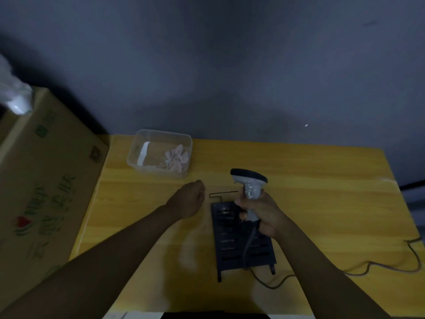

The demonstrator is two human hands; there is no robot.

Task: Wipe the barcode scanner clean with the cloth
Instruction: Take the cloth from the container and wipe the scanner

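Scanner grip: barcode scanner (249,188) stands upright in the right hand (259,215), whose fingers (240,201) are wrapped tight around the grey handle just under the head.
Free fingers: left hand (190,196) hovers over the worktop (322,203), fingers curled loosely inward and holding nothing, as far as the dim view lets me judge.
Scanner place: right of centre, lifted above the dark slotted stand (241,242), its head pointing far and left.
Scanner handling: likely light, rigid plastic, smooth enough to turn in the grip; the handle is the sound place to hold, leaving head and window free for wiping.
Cable: cord (249,240) trails from the handle base across the stand to the near right; it may tug if the scanner is swung far.
Cloth: pale pink cloth (177,157) lies crumpled in the clear tub (138,155) at the far left, well apart from both hands; soft and limp, best pinched at a fold.
Beyond: cardboard box (46,180) stands left of the worktop.
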